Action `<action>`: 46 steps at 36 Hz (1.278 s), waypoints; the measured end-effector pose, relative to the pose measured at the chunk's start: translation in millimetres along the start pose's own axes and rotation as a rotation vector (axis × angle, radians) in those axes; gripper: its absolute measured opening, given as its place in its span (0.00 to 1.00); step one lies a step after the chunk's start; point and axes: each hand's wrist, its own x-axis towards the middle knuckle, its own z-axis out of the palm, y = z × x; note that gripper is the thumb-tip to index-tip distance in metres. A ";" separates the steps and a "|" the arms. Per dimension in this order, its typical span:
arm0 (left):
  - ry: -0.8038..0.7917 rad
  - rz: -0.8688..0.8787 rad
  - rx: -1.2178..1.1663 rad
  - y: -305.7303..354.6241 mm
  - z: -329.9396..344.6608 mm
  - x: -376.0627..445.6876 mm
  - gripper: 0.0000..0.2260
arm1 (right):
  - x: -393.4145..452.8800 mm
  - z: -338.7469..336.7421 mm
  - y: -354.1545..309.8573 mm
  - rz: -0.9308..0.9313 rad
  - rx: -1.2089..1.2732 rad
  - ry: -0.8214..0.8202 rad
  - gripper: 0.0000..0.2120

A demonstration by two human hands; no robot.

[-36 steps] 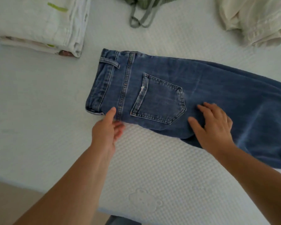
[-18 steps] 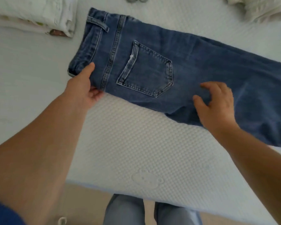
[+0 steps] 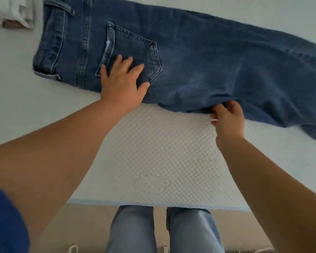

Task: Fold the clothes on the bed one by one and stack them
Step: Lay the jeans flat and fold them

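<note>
- Jeans [image 3: 199, 57] lie flat on the bed [image 3: 153, 152], folded lengthwise, waistband at the left, legs running off toward the right edge of view.
- Back pocket [image 3: 133, 52] faces up, near the waist end.
- Left hand [image 3: 122, 83] lies flat on the jeans, fingers straight and spread over the lower part of the back pocket, palm at the near edge of the denim; it presses and grasps nothing.
- Right hand [image 3: 228, 119] is at the near edge of the jeans around the crotch/thigh area, fingers curled, pinching the denim edge; fingertips partly hidden under the fabric.
- The denim bunches and wrinkles just above the right hand.
- Stack of folded clothes [image 3: 11, 13] sits at the top left corner, just beside the waistband; whether it touches it can't be told.
- Bed cover is white with a dotted texture and an embossed bear shape [image 3: 150, 182] near the front edge.
- Person's legs in light blue trousers [image 3: 162, 230] stand against the bed's near edge.
- Blue sleeve [image 3: 5, 220] shows at the lower left.
</note>
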 end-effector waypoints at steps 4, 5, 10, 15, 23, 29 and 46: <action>-0.088 -0.070 0.069 -0.9 3.5 23.1 0.32 | 10.2 3.3 -6.7 -0.047 -0.053 0.007 0.11; -0.119 -0.089 0.078 -0.2 3.2 27.1 0.35 | 11.6 3.9 -9.1 -0.061 -0.087 0.021 0.13; -0.200 -0.142 0.131 6.4 4.2 37.9 0.44 | 11.0 -1.5 -12.7 -0.193 -0.299 0.027 0.11; -0.232 -0.156 0.182 7.8 10.2 37.5 0.46 | -6.0 -1.4 10.8 -0.409 -0.626 -0.094 0.10; -0.316 -0.161 0.161 5.5 9.9 41.2 0.44 | -18.9 29.3 11.3 -0.580 -0.818 -0.120 0.12; -0.378 -0.173 0.079 2.3 1.7 45.8 0.42 | -28.4 47.4 -7.0 0.202 -0.079 -0.426 0.03; -0.395 -0.162 0.049 -4.1 3.9 50.1 0.43 | -64.0 41.7 21.4 -0.527 -0.497 -0.084 0.10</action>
